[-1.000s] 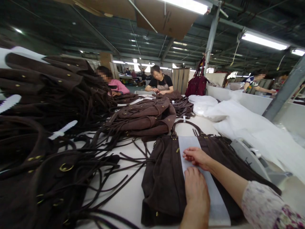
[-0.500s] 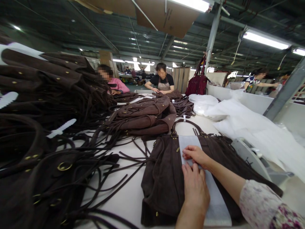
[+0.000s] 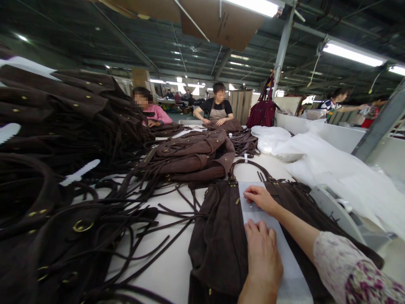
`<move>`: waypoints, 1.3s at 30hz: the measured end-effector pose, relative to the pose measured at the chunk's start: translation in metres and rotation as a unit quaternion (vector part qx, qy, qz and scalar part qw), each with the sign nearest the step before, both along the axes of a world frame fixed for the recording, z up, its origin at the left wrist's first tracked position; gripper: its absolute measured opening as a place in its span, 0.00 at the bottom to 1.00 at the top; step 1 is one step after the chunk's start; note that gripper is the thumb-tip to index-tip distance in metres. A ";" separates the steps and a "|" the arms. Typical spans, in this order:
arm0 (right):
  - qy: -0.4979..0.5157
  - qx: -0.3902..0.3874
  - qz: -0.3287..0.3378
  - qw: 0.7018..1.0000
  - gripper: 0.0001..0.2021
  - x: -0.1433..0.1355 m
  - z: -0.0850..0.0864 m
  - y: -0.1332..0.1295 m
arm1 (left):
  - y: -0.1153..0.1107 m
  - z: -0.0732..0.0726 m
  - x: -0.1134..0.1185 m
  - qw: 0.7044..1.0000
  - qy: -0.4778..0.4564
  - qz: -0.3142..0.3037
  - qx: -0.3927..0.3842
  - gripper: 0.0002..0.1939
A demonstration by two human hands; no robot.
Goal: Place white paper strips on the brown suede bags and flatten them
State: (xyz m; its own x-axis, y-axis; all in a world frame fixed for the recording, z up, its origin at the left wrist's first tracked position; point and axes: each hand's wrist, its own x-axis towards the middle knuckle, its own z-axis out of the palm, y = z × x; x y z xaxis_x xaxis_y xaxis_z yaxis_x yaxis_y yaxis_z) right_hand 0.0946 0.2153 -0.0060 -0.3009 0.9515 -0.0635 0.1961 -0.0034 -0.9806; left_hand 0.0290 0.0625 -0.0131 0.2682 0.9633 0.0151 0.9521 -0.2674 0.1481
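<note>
A dark brown handbag (image 3: 218, 236) lies on the white table in front of me, its handle at the far end. Across it runs a translucent whitish strip (image 3: 292, 270), lengthwise from the handle towards me. My left hand (image 3: 264, 253) rests flat on the strip and the bag beside it, fingers stretched forward. Farther up, my right hand (image 3: 261, 199) has its thumb and fingers closed together at the strip's left edge. Its fingertips appear to pinch that edge.
More brown bags (image 3: 193, 154) lie beyond, and a tall pile (image 3: 72, 105) rises at the left. Loose straps (image 3: 142, 240) spread over the table. White wrapping sheets (image 3: 332, 169) and a grey device (image 3: 338, 211) are at the right. Co-workers (image 3: 218, 107) sit across.
My right hand has moved slightly away from me along the strip. My left hand has shifted a little nearer me, so the gap between them has widened.
</note>
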 end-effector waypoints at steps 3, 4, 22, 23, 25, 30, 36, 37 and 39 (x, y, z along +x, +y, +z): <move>0.044 -0.053 0.006 0.998 0.10 0.003 0.004 -0.005 | 0.000 0.003 0.001 1.000 0.007 -0.004 0.007 0.21; 0.057 -0.072 0.012 0.996 0.10 0.004 0.005 -0.008 | -0.001 0.004 0.002 1.000 0.010 -0.005 0.011 0.22; -0.027 -0.081 0.008 0.996 0.06 -0.011 -0.012 -0.030 | 0.003 0.005 0.000 1.000 0.006 0.012 0.002 0.26; -0.038 -0.070 0.011 0.997 0.06 -0.011 -0.013 -0.029 | 0.003 0.004 0.000 1.000 0.004 0.016 0.000 0.26; -0.064 -0.044 0.016 0.997 0.06 -0.011 -0.015 -0.027 | 0.004 0.001 0.001 1.000 -0.001 0.024 -0.002 0.27; -0.148 0.090 0.013 0.985 0.06 -0.006 -0.017 -0.018 | 0.004 -0.001 0.002 1.000 0.015 0.017 -0.003 0.25; -0.251 0.205 -0.008 0.946 0.02 -0.008 -0.025 -0.010 | -0.001 0.004 0.001 1.000 -0.007 0.016 -0.012 0.26; -0.264 0.211 -0.018 0.941 0.03 -0.009 -0.026 -0.009 | -0.001 0.004 0.000 1.000 -0.015 0.015 -0.017 0.27; -0.285 0.219 -0.041 0.932 0.05 -0.013 -0.028 -0.007 | -0.001 0.004 -0.001 0.999 -0.030 0.015 -0.024 0.27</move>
